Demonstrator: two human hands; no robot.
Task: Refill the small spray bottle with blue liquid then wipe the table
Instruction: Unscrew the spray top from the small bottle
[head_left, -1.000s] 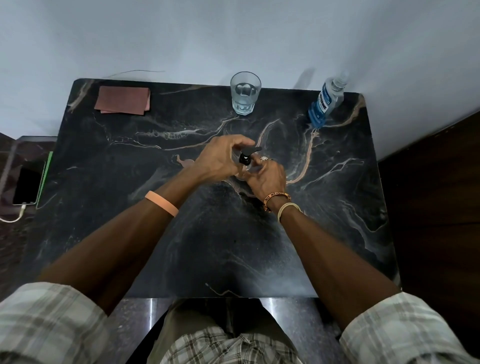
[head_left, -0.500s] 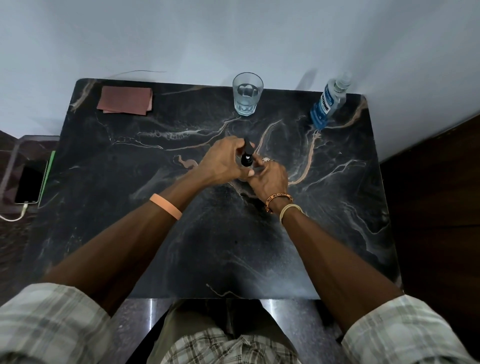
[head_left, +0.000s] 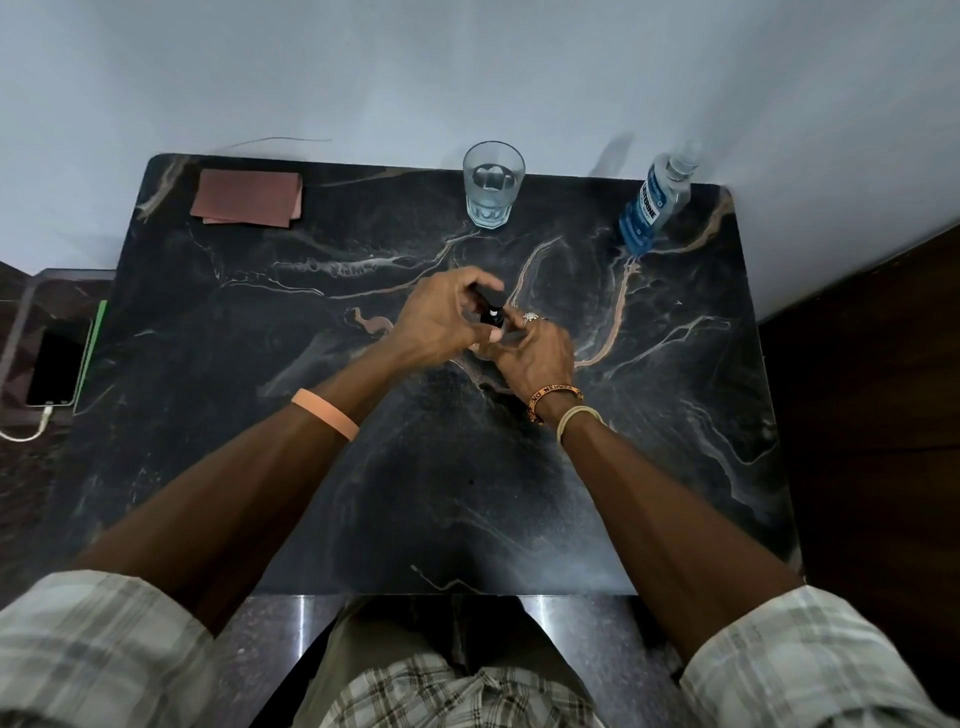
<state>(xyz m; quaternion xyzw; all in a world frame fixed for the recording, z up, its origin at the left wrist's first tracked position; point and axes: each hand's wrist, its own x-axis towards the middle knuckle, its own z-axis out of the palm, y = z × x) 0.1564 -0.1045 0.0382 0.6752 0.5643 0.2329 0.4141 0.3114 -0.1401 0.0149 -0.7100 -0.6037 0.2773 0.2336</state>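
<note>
A small spray bottle with a black spray head (head_left: 492, 318) stands near the middle of the black marble table (head_left: 415, 493). My left hand (head_left: 441, 322) pinches the black head from above with curled fingers. My right hand (head_left: 535, 358) grips the bottle's body from the right and hides most of it. At the back right corner stands a bottle of blue liquid (head_left: 652, 208), clear cap on, partly filled. A folded reddish-brown cloth (head_left: 247, 197) lies at the back left.
A clear glass (head_left: 492, 184) with some water stands at the table's back edge in the middle. A phone (head_left: 54, 366) on a charging cable lies on a low surface to the left. A white wall runs behind the table.
The black spray head has turned between my left fingers, its nozzle swinging from sideways to pointing away. Both hands stay at the bottle in the same spot.
</note>
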